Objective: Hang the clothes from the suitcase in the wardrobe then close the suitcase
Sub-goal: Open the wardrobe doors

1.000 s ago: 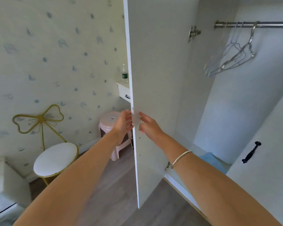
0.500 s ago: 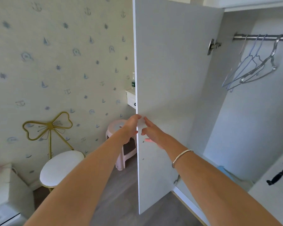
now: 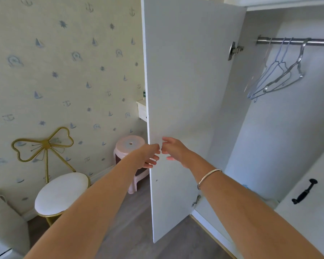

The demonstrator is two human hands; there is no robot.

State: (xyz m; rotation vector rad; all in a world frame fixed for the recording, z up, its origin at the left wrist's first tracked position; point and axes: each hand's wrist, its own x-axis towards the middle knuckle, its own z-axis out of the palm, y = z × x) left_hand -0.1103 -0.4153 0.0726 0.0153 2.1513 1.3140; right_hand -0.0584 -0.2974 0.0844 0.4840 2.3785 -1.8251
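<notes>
Fingers [image 3: 154, 159] of the left hand [image 3: 147, 154] are loosely bent and grip nothing, just beside the edge of the left door [image 3: 185, 90]. Those of the right hand [image 3: 176, 150] are slack too and hold nothing; I cannot tell whether they touch the door's inner face. The wardrobe [image 3: 279, 137] is open. Its one rod [image 3: 322, 42] carries what look like four bare hangers [image 3: 281, 79], one of them faint. A blue thing [image 3: 245, 186] lies on the wardrobe floor, mostly hidden. The right door [image 3: 318, 221] has one black handle [image 3: 305, 191].
</notes>
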